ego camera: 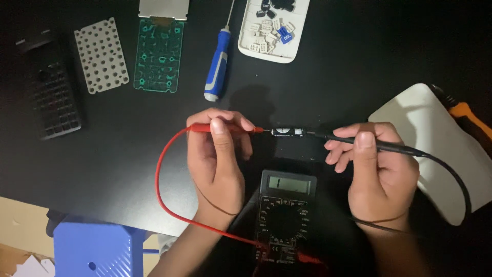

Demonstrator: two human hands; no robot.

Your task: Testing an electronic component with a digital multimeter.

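Testing: head view, a small dark battery (287,132) lies on the black surface (128,154), between two probe tips.
Left hand: the left hand (218,159) is closed in a pen grip on the red probe (225,128), tip touching the battery's left end.
Right hand: the right hand (376,164) is closed the same way on the black probe (369,143), tip at the battery's right end.
Meter: the multimeter (284,215) sits near, between the wrists, display faint.
Doing it well: I judge both tips need steady, firm contact while eyes go to the display.
Far side: blue-handled screwdriver (218,61), green circuit board (159,54).
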